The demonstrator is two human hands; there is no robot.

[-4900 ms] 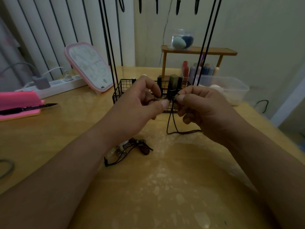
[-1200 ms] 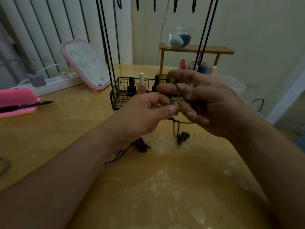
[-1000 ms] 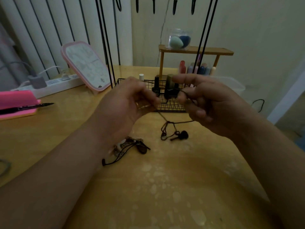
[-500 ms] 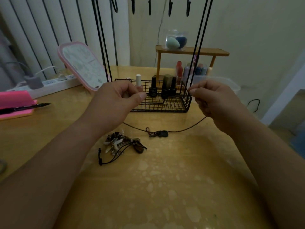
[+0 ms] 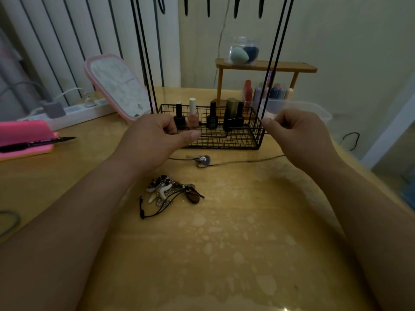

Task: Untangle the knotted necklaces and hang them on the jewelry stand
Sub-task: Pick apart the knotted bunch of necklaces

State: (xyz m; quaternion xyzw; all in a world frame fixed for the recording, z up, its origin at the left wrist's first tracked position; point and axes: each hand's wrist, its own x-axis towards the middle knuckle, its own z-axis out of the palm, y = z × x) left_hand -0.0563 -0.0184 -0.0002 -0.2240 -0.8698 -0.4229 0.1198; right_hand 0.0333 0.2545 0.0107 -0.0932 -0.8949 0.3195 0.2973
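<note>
I have left hand (image 5: 155,140) and right hand (image 5: 296,133) pinching one cord necklace (image 5: 235,162), freed, slack between fingers. Tangle (image 5: 170,191) below left fingers remains; nothing seen hung on jewelry stand (image 5: 143,52).

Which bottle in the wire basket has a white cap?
The pink bottle, second from the left in the basket; the others have dark caps.

Dim, flat indoor light with a greenish-yellow cast. No hard shadows, only faint shade under the forearms (image 5: 67,232). The glossy desk (image 5: 235,254) shows mottled pale sheen low centre and a small glint at the bottom edge. Wide-angle bend: the jewelry stand (image 5: 143,55) rods splay upward and the forearms balloon at the corners. Background detail is soft and grainy.
</note>
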